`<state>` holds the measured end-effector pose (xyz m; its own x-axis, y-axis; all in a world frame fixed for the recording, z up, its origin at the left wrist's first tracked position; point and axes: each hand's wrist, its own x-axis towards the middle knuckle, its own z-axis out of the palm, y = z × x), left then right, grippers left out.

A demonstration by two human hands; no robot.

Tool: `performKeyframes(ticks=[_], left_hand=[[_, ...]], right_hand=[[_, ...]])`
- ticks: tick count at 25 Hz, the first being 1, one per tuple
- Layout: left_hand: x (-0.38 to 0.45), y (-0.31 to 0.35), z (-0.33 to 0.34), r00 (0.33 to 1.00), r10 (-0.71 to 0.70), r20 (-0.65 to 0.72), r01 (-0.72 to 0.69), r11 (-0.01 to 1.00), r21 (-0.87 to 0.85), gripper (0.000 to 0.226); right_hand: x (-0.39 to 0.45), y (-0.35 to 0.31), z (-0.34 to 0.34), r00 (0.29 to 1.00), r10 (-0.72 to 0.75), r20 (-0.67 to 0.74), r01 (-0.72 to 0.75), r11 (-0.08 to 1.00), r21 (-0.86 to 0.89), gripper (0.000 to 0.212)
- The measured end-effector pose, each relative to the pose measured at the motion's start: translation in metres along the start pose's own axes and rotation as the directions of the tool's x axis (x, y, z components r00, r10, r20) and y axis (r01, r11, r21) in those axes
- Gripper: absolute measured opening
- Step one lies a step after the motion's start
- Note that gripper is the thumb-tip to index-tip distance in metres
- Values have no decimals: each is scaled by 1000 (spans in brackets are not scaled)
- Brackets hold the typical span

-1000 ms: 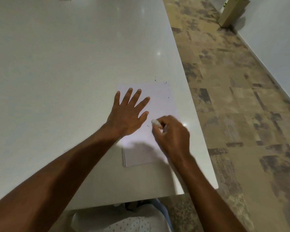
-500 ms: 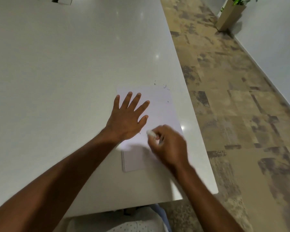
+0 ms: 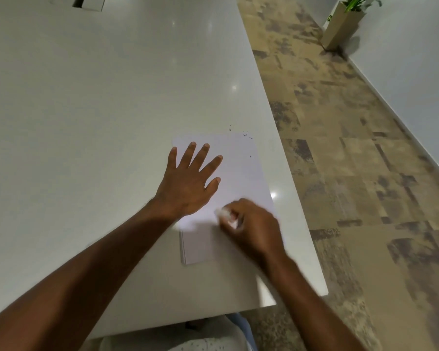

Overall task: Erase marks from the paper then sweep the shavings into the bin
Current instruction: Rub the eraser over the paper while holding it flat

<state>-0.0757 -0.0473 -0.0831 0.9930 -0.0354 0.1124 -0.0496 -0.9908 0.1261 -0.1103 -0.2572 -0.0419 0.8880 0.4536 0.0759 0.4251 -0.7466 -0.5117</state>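
A small stack of white paper lies near the right edge of the white table. My left hand presses flat on the paper's left part, fingers spread. My right hand, blurred by motion, grips a white eraser against the lower part of the sheet. Dark eraser shavings lie scattered at the paper's far edge and on the table just beyond it. One speck sits on the sheet. No bin is in view.
The table's right edge drops to a patterned brown floor. A tan planter with a green plant stands by the white wall at far right. A rectangular cut-out sits in the table's far end.
My right hand with the eraser has slid down the paper toward me. My left hand has stayed flat on the sheet. The camera has tilted slightly.
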Motion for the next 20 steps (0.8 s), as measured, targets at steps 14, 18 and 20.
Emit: performKeyframes(ticks=[14,18,20], left_hand=[[0,0,-5,1000,1,6,-1,1000,-12,69],[0,0,-1,1000,-1,3,1,1000,9,65],[0,0,-1,1000,10,7,-10,1000,7,64]], right_hand=[[28,12,-22,955,190,-230,-197,980,-9,23],[-29,-12,4,996,-66,65,64,997,35,14],[14,10,-15,991,110,-80,-113,993,-29,20]])
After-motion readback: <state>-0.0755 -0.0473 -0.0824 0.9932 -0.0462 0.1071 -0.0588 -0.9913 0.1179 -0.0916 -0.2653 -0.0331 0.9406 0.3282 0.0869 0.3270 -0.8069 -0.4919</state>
